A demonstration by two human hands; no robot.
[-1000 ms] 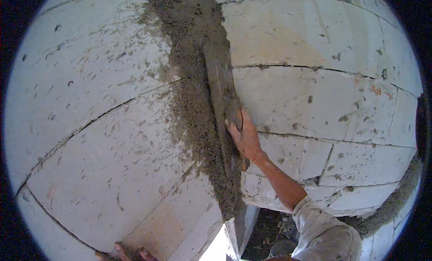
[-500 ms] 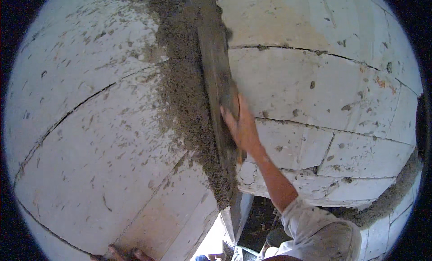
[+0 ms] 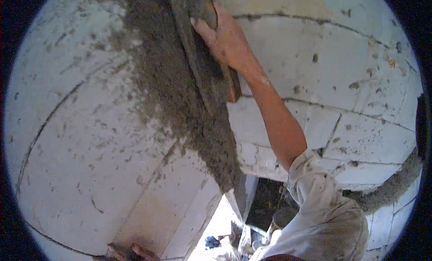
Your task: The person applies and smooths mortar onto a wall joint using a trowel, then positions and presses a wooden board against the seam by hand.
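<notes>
A strip of wet grey mortar [image 3: 171,76] runs along the inner corner between two pale block walls. High on that strip, my right hand [image 3: 227,40] is wrapped round a long mortar-covered plastering float [image 3: 191,54], whose blade lies against the mortar. Bare orange-brown wood shows at the float's lower end, below my wrist. The upper end of the float runs out of the picture. My left hand [image 3: 130,252] rests on the left wall at the bottom edge, with only some fingers in view, spread and holding nothing.
The left wall [image 3: 85,162] is spattered with mortar. On the right wall [image 3: 288,63], dark joints and blobs stand out. A curved mortar band [image 3: 391,189] lies at the far right. Below the corner are a bright opening [image 3: 213,234] and a dark recess [image 3: 266,198].
My right hand has moved up the corner and slightly left with the float. Smoothed mortar now shows where its lower end was. My left hand stays at the bottom of the left wall.
</notes>
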